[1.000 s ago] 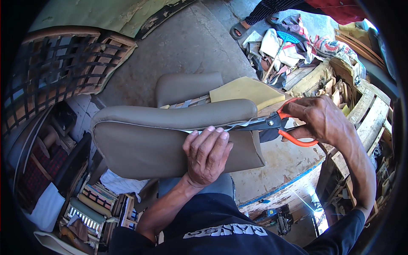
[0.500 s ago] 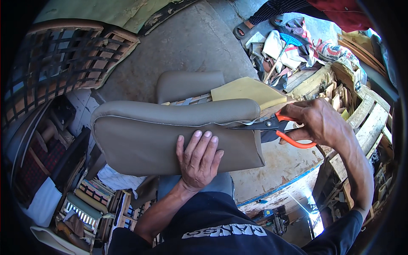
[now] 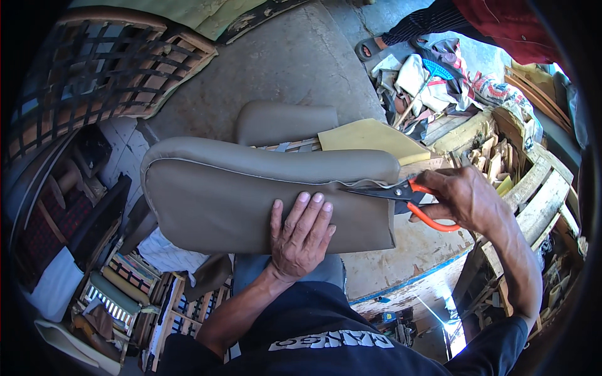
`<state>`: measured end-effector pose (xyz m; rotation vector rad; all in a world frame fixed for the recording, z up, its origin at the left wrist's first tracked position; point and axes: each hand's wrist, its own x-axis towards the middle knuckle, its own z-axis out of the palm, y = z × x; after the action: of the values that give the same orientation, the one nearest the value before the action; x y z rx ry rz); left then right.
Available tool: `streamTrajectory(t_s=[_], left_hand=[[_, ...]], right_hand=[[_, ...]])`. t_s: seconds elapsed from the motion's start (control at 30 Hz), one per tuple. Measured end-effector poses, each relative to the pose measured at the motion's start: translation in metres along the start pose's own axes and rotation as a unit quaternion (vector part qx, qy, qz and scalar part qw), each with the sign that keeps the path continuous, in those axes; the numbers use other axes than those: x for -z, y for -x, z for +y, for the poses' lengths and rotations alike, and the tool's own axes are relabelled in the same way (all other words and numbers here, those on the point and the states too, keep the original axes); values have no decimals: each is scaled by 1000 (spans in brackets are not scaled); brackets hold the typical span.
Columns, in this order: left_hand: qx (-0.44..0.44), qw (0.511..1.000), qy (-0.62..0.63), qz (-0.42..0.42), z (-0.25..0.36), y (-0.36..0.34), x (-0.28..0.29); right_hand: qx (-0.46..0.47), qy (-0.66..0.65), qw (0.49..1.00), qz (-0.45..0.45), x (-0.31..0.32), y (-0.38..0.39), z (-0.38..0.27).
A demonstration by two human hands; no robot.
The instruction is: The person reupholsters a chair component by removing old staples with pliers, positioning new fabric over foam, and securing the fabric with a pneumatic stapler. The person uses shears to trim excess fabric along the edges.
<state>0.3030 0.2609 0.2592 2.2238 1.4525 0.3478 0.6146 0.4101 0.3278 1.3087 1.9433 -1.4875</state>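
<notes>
A grey-brown upholstered cushion (image 3: 269, 210), padded along its far side, lies across my lap and the worktable. A pale seam edge runs along below the padded roll. On the cushion's flat panel rests my left hand (image 3: 302, 235), palm down with fingers stretched out, just below the seam. My right hand (image 3: 467, 197) grips a pair of scissors (image 3: 399, 191) with orange handles and dark blades. The blades point left and lie along the seam at the cushion's right end. A strip of seam edge stands loose above them; the exact blade opening is hard to make out.
Beyond the cushion are a second grey-brown padded piece (image 3: 285, 122) and a yellow foam sheet (image 3: 373, 141). A webbed wooden frame (image 3: 106, 75) stands far left. Wood scraps (image 3: 495, 156) fill the right. At the far right, another person's foot (image 3: 370, 47) is beside a fabric heap (image 3: 429, 88).
The scissors have shifted slightly left along the seam and nearer to me, handles a little closer together. My left hand keeps its place on the panel. The whole view has shifted slightly.
</notes>
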Motion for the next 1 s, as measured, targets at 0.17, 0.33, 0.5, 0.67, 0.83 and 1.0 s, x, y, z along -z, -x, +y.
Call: streamTrajectory(t_s=[0.17, 0.33, 0.5, 0.67, 0.83, 1.0], left_hand=[[-35, 999, 24, -12, -10, -3, 7], [26, 999, -25, 6, -19, -20, 24], [31, 999, -22, 29, -28, -13, 17], [69, 996, 32, -38, -29, -33, 32], [34, 999, 41, 11, -35, -16, 24], [17, 998, 49, 40, -37, -9, 20]], right_hand=[[31, 30, 998, 54, -11, 1, -8], [9, 19, 999, 45, -12, 1, -11], [10, 28, 999, 36, -12, -5, -19], [0, 29, 998, 47, -19, -4, -22], [-5, 40, 999, 28, -15, -4, -25], [10, 28, 998, 58, -24, -8, -27]])
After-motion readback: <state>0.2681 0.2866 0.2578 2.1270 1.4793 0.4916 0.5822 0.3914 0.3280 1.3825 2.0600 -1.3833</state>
